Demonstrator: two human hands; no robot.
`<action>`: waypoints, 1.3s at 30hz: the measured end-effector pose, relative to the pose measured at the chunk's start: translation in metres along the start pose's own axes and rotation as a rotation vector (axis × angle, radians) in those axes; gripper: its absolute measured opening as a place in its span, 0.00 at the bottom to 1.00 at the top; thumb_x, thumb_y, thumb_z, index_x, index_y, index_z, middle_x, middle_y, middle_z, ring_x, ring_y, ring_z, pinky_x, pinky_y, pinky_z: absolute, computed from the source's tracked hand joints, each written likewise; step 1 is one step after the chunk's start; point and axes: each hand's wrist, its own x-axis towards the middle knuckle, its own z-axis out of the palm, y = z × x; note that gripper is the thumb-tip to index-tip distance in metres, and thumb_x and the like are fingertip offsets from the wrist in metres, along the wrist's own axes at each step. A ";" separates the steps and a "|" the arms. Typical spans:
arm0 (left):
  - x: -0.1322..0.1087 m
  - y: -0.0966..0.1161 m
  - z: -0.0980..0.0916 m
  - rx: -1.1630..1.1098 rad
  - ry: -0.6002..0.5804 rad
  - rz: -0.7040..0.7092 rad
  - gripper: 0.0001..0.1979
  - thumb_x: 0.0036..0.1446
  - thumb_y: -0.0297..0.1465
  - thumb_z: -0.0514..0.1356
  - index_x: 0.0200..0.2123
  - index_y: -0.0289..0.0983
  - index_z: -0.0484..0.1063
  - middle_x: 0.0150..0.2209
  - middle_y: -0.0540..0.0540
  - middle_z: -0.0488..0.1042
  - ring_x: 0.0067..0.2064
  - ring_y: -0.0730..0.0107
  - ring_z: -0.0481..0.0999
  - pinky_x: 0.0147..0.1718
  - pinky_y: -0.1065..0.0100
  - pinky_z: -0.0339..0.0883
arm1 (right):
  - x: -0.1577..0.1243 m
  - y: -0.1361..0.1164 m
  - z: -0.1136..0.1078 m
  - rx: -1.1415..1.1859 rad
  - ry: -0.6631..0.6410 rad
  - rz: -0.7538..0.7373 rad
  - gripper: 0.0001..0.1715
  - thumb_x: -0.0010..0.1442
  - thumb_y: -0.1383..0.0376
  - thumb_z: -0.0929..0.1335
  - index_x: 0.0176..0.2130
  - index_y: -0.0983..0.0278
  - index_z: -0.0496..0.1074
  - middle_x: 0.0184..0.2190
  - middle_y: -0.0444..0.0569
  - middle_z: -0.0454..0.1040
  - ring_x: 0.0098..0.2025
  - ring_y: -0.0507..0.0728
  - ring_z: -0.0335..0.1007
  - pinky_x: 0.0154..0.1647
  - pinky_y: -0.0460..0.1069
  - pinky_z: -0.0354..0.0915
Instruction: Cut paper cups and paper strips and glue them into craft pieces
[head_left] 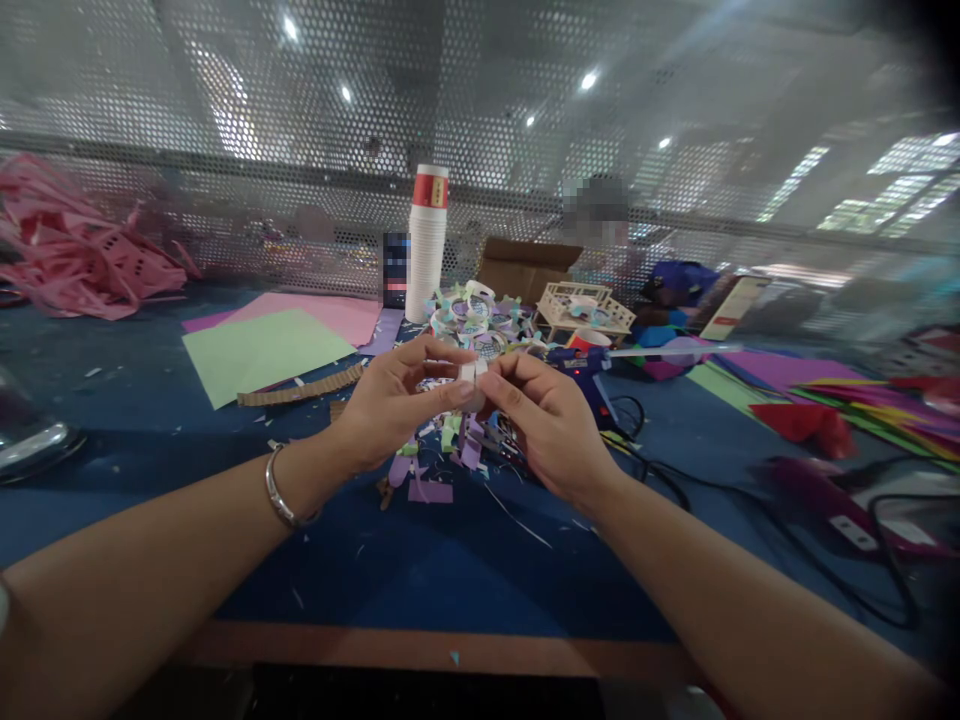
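Note:
My left hand [394, 405] and my right hand [544, 420] meet above the blue table [420, 560]. Both pinch a small white paper piece [471, 374] between thumbs and fingertips. A silver bangle [279, 490] circles my left wrist. Under the hands lie purple and green paper scraps [435, 470]. Just behind them sits a pile of small paper rings [476, 320] in white, teal and purple.
A stack of white paper cups [427, 245] stands at the back, with green paper [259, 352] and pink paper sheets to its left. A glue gun [592, 365] and black cables [660, 470] lie to the right. Coloured paper [825, 390] covers the right side. A perforated metal screen [300, 120] closes the back.

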 end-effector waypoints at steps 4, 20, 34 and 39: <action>0.001 0.000 -0.001 0.024 -0.001 0.001 0.15 0.51 0.34 0.72 0.42 0.41 0.77 0.42 0.46 0.77 0.46 0.63 0.77 0.46 0.60 0.75 | 0.000 0.000 0.000 -0.019 0.009 -0.004 0.12 0.64 0.58 0.71 0.33 0.62 0.70 0.28 0.43 0.68 0.30 0.50 0.63 0.32 0.48 0.61; 0.003 0.004 -0.002 -0.136 -0.029 -0.127 0.12 0.51 0.31 0.71 0.40 0.39 0.79 0.35 0.48 0.79 0.38 0.68 0.79 0.43 0.62 0.75 | -0.001 0.001 0.000 -0.086 0.006 -0.049 0.13 0.65 0.57 0.70 0.33 0.63 0.69 0.27 0.43 0.69 0.30 0.50 0.64 0.31 0.48 0.61; 0.002 -0.004 -0.003 -0.101 -0.009 -0.069 0.12 0.53 0.34 0.71 0.40 0.40 0.78 0.32 0.49 0.78 0.34 0.71 0.77 0.40 0.64 0.74 | -0.002 -0.002 0.005 -0.135 0.000 -0.042 0.14 0.65 0.56 0.70 0.33 0.62 0.69 0.27 0.43 0.68 0.30 0.51 0.64 0.32 0.49 0.62; 0.002 -0.005 -0.002 -0.036 0.006 -0.046 0.11 0.54 0.33 0.70 0.41 0.40 0.78 0.36 0.48 0.78 0.38 0.70 0.77 0.40 0.65 0.73 | -0.003 0.000 0.004 -0.134 0.000 -0.041 0.13 0.65 0.56 0.70 0.33 0.62 0.68 0.26 0.43 0.69 0.29 0.51 0.63 0.30 0.49 0.60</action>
